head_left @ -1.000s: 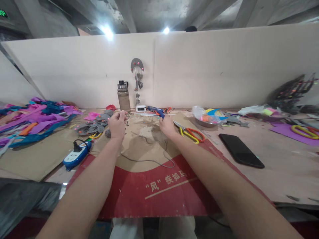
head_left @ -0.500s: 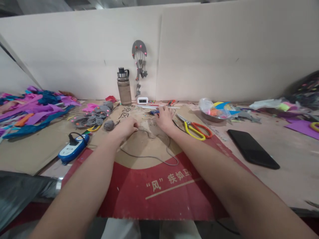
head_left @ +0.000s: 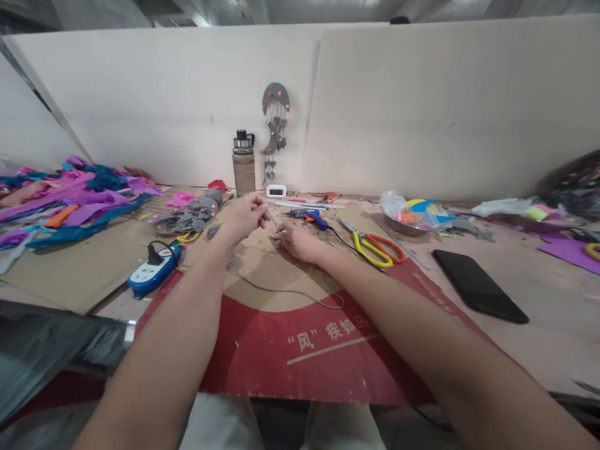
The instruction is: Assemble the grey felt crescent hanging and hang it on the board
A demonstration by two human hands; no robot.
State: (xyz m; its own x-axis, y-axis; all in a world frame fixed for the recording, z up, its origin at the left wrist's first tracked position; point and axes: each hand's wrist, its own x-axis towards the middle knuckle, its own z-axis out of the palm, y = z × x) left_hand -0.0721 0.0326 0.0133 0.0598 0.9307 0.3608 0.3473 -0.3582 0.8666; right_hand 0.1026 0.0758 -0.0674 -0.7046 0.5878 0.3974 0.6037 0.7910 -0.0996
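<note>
My left hand (head_left: 246, 215) is raised a little above the cardboard sheet (head_left: 300, 350), its fingers pinched on a thin grey thread (head_left: 273, 220). My right hand (head_left: 295, 240) rests on the cardboard just right of it, fingers curled and pinching the same thread's lower end. A grey cord (head_left: 290, 292) loops across the cardboard below both hands. The blue glue gun (head_left: 312, 217) lies just behind my right hand, untouched.
Yellow and orange scissors (head_left: 375, 248) and a black phone (head_left: 478, 294) lie to the right. A blue-white power strip (head_left: 152, 273), grey felt pieces (head_left: 185, 219) and coloured scraps (head_left: 70, 203) sit left. A water bottle (head_left: 244, 164), small clock (head_left: 275, 190) and metal bowl (head_left: 405, 219) stand by the back wall.
My right hand left the glue gun area and came toward me to meet the left hand. My left hand lifted from the cardboard, and both now pinch a thread.
</note>
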